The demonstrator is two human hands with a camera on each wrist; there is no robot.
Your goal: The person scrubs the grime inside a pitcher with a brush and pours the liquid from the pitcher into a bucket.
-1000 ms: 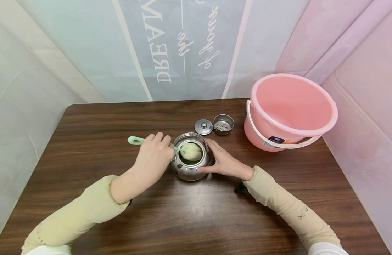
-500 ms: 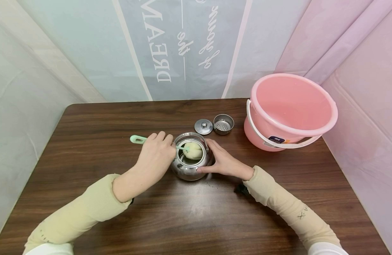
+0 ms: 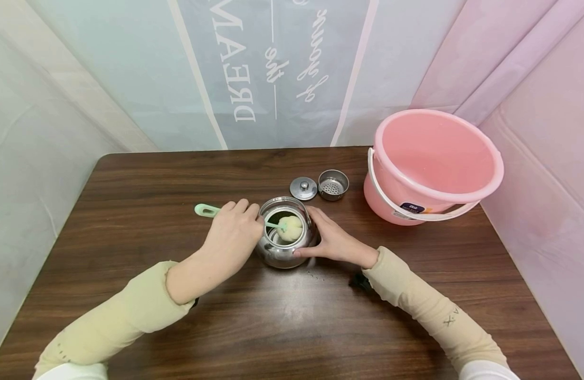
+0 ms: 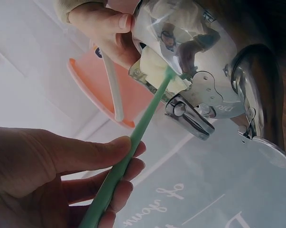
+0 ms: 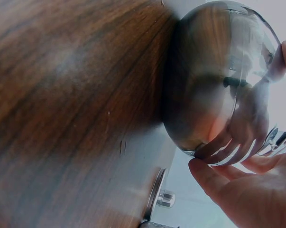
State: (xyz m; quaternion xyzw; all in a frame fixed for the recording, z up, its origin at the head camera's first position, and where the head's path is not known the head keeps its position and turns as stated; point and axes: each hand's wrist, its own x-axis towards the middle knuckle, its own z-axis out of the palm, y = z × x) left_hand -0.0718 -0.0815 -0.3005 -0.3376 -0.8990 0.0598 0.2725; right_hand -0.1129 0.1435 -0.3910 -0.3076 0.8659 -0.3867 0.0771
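Observation:
A shiny steel teapot (image 3: 278,258) stands on the table with its mouth uncovered. My left hand (image 3: 232,232) grips the green handle of a sponge cup brush (image 3: 290,229), thumb on one side and fingers on the other. The pale sponge head sits in the teapot's mouth. In the left wrist view the brush handle (image 4: 133,142) slants up toward the opening, with the teapot's spout (image 4: 261,90) at the right. My right hand (image 3: 337,241) holds the teapot's round belly, thumb in front and fingers behind; in the right wrist view fingertips (image 5: 202,173) touch the steel wall.
Behind the teapot lie its round lid (image 3: 303,188) and a perforated steel strainer (image 3: 333,186). A pink bucket (image 3: 387,200) with a white handle stands at the back right. Some small black thing (image 3: 360,281) lies by the right sleeve. Water drops dot the tabletop near the teapot.
The sponge head has shifted a little right and toward the front inside the teapot's mouth, the left hand moving slightly right with it. The right hand and teapot stay nearly still.

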